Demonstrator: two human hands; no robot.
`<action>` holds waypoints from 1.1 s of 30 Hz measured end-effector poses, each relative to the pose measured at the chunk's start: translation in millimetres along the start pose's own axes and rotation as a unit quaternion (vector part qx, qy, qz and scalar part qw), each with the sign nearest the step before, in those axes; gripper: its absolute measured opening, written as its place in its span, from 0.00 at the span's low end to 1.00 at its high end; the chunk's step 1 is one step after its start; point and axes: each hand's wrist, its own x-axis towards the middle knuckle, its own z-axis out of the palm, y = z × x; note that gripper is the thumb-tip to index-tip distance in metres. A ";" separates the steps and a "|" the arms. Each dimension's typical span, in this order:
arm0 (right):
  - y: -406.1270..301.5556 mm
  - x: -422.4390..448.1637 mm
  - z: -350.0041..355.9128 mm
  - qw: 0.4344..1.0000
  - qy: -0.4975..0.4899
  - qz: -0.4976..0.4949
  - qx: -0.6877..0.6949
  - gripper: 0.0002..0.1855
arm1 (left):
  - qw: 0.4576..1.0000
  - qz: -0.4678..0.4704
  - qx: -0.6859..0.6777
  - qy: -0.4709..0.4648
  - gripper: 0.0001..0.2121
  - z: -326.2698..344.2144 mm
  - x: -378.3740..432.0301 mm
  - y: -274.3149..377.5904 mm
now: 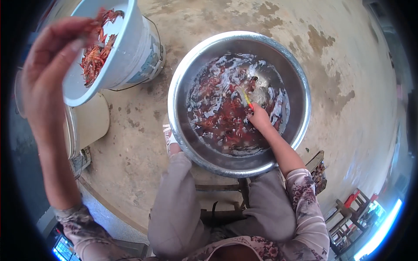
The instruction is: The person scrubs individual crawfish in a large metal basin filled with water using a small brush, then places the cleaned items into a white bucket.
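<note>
Before me stands a wide metal basin point(174, 98) of water, with many red crayfish point(233, 112) under the rippling surface. In my right hand point(260, 116) is a slim yellow-and-red tool point(246, 99), apparently a toothbrush, held low over the water. My left hand point(60, 52) is raised at the upper left, blurred, above a pale blue plastic tub point(122, 62). Several red crayfish point(98, 62) lie piled in that tub. Close to the left fingertips there is a red blur; whether the fingers hold a crayfish is unclear.
The tilted tub rests against a white bucket point(152, 55) with a wire handle. A cream bucket point(89, 124) stands below it on the stained concrete floor point(137, 111). Wooden chairs point(349, 215) are at the lower right. A dustpan-like object point(318, 173) holding debris sits beside my right arm.
</note>
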 end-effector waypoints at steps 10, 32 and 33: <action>-40.8 -76.0 6.3 0.973 0.050 -0.102 0.200 0.16 | 0.871 0.051 0.476 0.107 0.15 -67.0 -24.6 -73.1; 3.0 -81.3 6.7 0.924 0.130 0.066 0.353 0.05 | 0.842 -0.036 0.285 -0.458 0.14 335.8 -206.2 -81.5; 5.1 -81.4 0.9 0.913 0.138 0.098 0.372 0.05 | 0.846 -0.006 0.298 -0.442 0.13 341.2 -209.3 -79.4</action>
